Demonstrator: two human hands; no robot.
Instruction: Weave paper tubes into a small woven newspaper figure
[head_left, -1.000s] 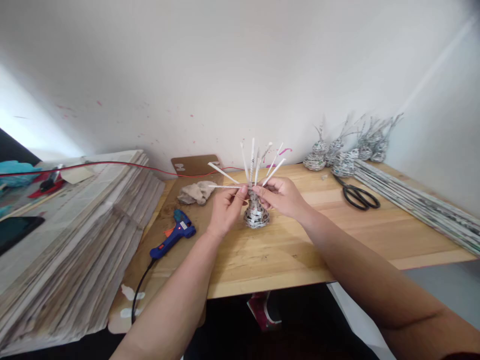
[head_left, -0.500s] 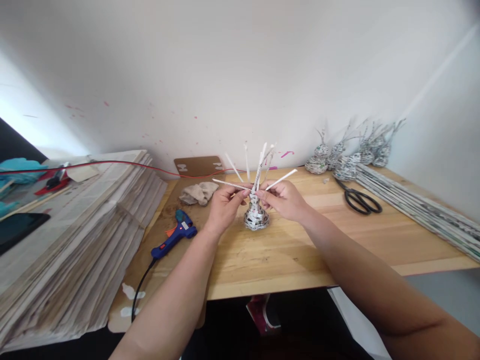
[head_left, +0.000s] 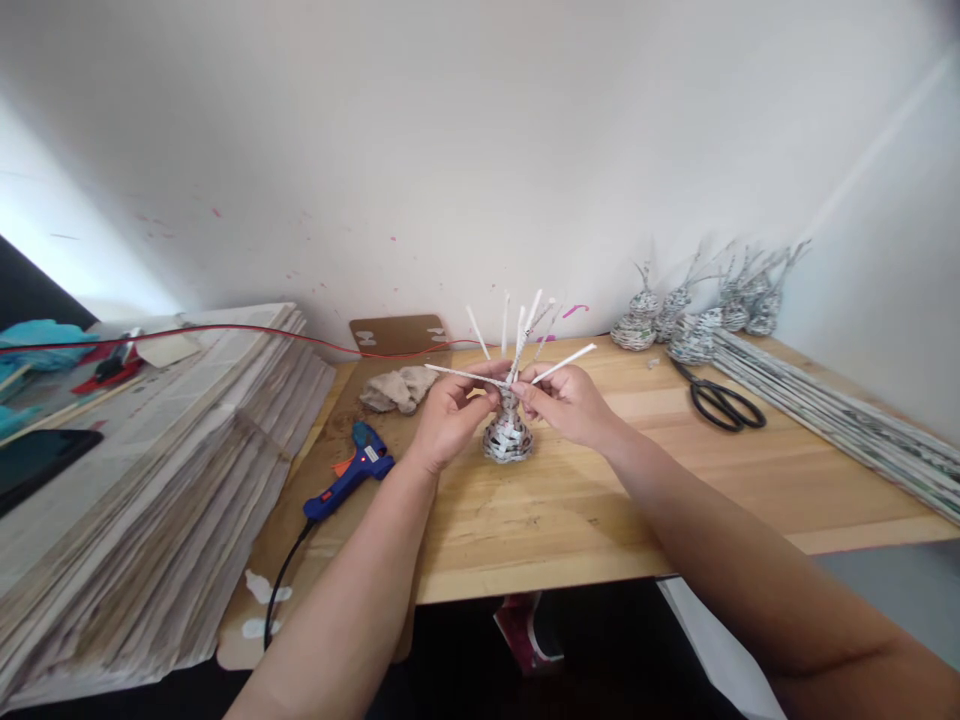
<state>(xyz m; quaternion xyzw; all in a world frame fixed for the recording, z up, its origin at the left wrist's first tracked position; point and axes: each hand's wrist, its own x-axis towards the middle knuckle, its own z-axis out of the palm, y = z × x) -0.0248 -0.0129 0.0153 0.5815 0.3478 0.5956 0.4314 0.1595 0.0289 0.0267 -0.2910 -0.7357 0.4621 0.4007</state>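
Between my two hands stands a small woven paper vase (head_left: 508,440), round at the base and narrow at the neck. Several rolled paper sticks (head_left: 537,310) fan out from its top. My left hand (head_left: 457,412) is closed round the left side of the neck, thumb in front. My right hand (head_left: 564,402) pinches at the right of the neck, close to where one paper stick (head_left: 469,375) crosses leftward over my left fingers. Another stick juts out to the right above my right hand. Some fingertips are hidden behind the weaving.
To the left are a blue glue gun (head_left: 349,482), a crumpled cloth (head_left: 399,388) and a tall stack of newspapers (head_left: 187,500). Black scissors (head_left: 724,402), long paper rolls (head_left: 840,420) and several woven paper vases (head_left: 637,320) lie at the right. A red cord (head_left: 300,333) runs along the back.
The vase's base has shifted slightly left and its sticks lean further right. The left-pointing stick now lies across the front of the neck at my right fingertips.
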